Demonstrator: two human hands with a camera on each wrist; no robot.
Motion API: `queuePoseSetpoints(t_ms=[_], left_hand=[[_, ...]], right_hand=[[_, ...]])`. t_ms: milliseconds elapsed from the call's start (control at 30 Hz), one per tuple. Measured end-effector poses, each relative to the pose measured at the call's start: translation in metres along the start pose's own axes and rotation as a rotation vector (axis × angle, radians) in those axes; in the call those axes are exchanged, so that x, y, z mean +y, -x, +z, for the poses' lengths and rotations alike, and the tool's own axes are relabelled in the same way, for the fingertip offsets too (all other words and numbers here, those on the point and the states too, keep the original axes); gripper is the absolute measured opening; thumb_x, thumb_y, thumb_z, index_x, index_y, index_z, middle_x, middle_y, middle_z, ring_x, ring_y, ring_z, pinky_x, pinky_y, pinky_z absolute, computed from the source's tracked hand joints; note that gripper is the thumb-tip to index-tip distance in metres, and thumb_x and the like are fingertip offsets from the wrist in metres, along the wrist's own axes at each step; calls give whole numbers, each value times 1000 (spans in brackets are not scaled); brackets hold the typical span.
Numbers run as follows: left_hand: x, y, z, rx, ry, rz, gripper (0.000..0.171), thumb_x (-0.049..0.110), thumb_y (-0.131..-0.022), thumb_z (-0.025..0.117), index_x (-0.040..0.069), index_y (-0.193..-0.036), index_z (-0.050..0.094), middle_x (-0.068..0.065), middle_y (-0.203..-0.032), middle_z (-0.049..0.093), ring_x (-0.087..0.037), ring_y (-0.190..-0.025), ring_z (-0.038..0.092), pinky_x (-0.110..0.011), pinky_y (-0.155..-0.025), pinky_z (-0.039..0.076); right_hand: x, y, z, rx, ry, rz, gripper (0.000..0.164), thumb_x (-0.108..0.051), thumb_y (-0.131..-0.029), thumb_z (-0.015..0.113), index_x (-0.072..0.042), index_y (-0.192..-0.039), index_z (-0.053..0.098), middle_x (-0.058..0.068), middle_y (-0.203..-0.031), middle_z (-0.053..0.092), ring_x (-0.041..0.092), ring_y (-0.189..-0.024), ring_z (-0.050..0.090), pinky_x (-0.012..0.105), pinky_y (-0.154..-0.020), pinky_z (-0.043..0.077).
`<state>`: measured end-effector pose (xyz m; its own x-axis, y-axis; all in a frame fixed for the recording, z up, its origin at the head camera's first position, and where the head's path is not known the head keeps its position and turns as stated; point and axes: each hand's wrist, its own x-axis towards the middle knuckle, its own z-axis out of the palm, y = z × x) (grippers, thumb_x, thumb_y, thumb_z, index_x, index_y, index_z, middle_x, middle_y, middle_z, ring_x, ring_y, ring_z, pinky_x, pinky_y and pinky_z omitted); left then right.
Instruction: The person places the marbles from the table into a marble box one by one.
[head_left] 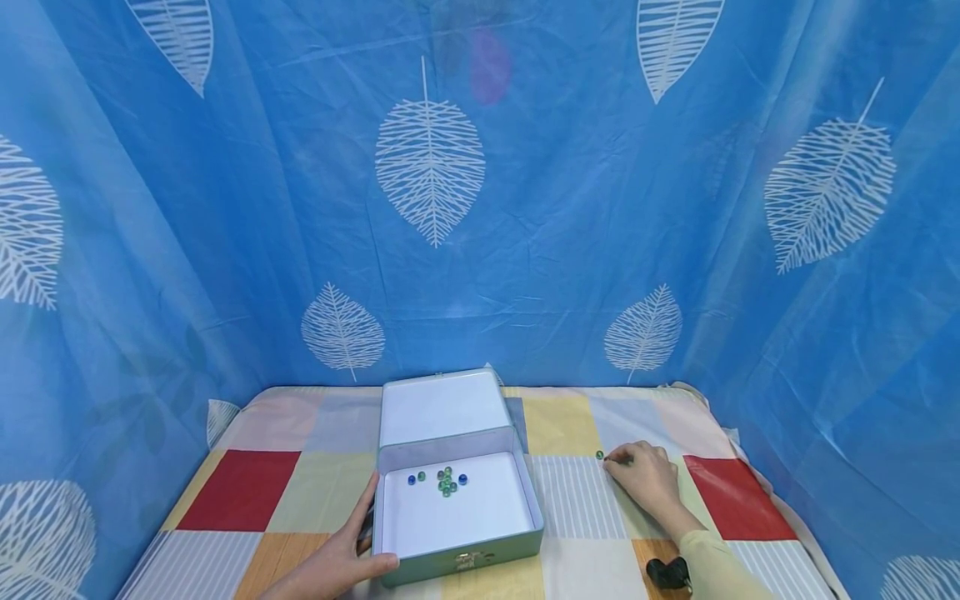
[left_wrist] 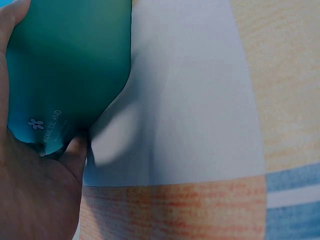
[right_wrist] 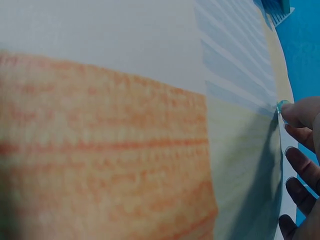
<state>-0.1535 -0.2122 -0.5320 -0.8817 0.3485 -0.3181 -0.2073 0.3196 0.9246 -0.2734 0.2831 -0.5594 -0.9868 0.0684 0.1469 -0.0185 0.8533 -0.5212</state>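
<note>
A green metal box (head_left: pixel 465 557) with a white inside stands with its lid (head_left: pixel 444 408) tipped back. Several glass marbles (head_left: pixel 447 483), green and blue, lie on its floor. My left hand (head_left: pixel 348 554) holds the box's front left corner, thumb at the front and fingers along the left side. In the left wrist view that hand (left_wrist: pixel 42 185) spans the green outer wall, which bears small print. Right of the box, my right hand (head_left: pixel 647 477) has its thumb and forefinger together at a green marble (head_left: pixel 599 455). The right wrist view shows the marble at the fingertips (right_wrist: pixel 300 112), other fingers loosely bent.
A patchwork-print cloth (head_left: pixel 577 500) covers the table. Near the right sleeve lies a small black object (head_left: pixel 667 573). Blue curtains (head_left: pixel 540 250) with white leaf prints hang behind the table and at both sides.
</note>
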Motion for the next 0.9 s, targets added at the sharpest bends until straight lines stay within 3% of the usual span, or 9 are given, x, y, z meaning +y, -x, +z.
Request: queuePoseSetpoints(t_ms=[400, 667, 900], left_hand=[[0, 1, 1, 9, -9, -4, 104, 33, -102, 66, 29, -162, -20, -25, -168, -5, -55, -149, 7, -62, -113, 34], [-2, 1, 0, 1, 2, -4, 104, 33, -102, 65, 30, -162, -20, -25, -168, -6, -55, -148, 6, -62, -112, 35], [-3, -1, 0, 4, 1, -4, 104, 34, -102, 66, 30, -162, -20, -25, -168, -5, -54, -149, 7, -60, -112, 38]], right_hand=[[-16, -4, -9, 31, -41, -81, 14, -31, -89, 79, -18, -94, 78, 7, -106, 68, 34, -107, 54, 58, -88, 38], [-50, -2, -7, 52, -115, -181, 5, -27, -89, 81, -24, -92, 78, 2, -105, 69, 32, -109, 54, 58, -92, 37], [-84, 3, -5, 19, -188, -250, 5, -26, -89, 82, -24, -92, 79, -6, -103, 67, 27, -108, 54, 56, -97, 38]])
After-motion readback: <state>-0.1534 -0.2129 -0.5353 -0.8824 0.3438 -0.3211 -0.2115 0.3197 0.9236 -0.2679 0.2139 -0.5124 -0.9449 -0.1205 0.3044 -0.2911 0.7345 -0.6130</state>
